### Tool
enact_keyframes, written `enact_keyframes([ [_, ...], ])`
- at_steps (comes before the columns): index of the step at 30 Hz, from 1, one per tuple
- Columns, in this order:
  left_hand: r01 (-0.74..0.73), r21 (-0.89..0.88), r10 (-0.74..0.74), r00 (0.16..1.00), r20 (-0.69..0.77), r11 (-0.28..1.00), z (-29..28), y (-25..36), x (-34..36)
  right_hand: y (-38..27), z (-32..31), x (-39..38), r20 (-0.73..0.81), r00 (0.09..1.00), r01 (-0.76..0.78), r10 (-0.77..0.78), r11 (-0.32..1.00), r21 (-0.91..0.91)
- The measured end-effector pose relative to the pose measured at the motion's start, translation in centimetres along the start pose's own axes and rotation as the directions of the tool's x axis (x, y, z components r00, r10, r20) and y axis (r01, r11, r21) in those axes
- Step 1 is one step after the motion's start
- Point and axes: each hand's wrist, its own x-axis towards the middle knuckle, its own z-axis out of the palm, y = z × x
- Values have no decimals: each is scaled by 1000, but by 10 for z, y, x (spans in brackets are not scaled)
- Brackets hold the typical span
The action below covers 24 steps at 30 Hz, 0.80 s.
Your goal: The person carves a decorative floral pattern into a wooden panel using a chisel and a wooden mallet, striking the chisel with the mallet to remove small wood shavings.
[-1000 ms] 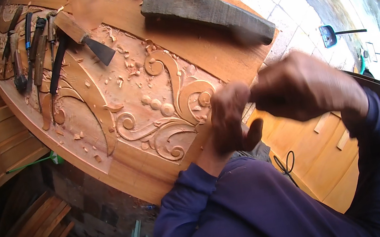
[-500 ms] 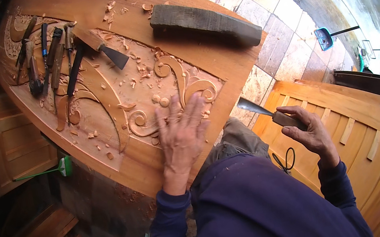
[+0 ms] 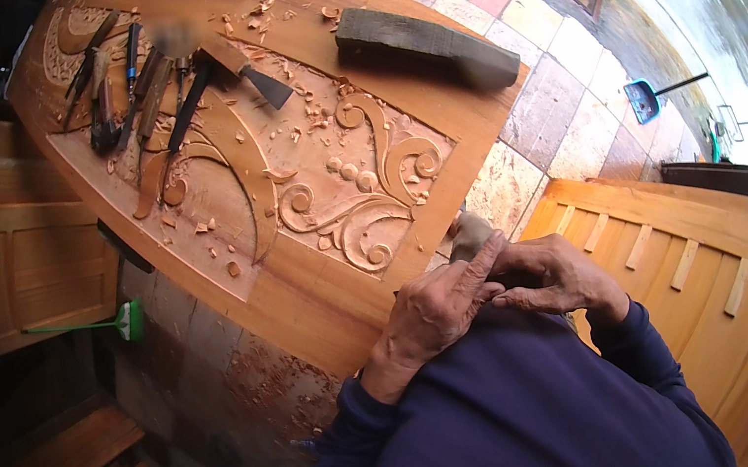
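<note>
The carved panel lies in front of the person, its raised scrolls and small row of beads facing up. Just off its near right corner, the left hand and the right hand meet. The left hand's index finger reaches out straight with the other fingers curled; the right hand's fingers are bent, its thumb close to the left hand. Whether either hand has hold of something between them I can't tell, since the fingers overlap there.

On the carved panel's left part lies a cluster of carving tools, with a broad-bladed scraper beside it toward the panel's middle. A long, weathered wood block rests along its far right side, and wood shavings are scattered over it. A slatted wooden panel stands to its right; a green broom is to its left.
</note>
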Motion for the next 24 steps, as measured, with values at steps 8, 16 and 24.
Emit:
enact_keyframes([
  [8,360,50,-284,807,-519,932,13,-11,-13,49,-96,70,-383,886,138,-262,936,-323],
  [16,252,-554,-606,233,-761,793,2,8,9,106,-161,176,-253,910,7,-330,619,-785],
  [24,105,-494,-500,306,-810,863,-19,-25,63,105,-154,177,-357,878,151,-318,893,-423],
])
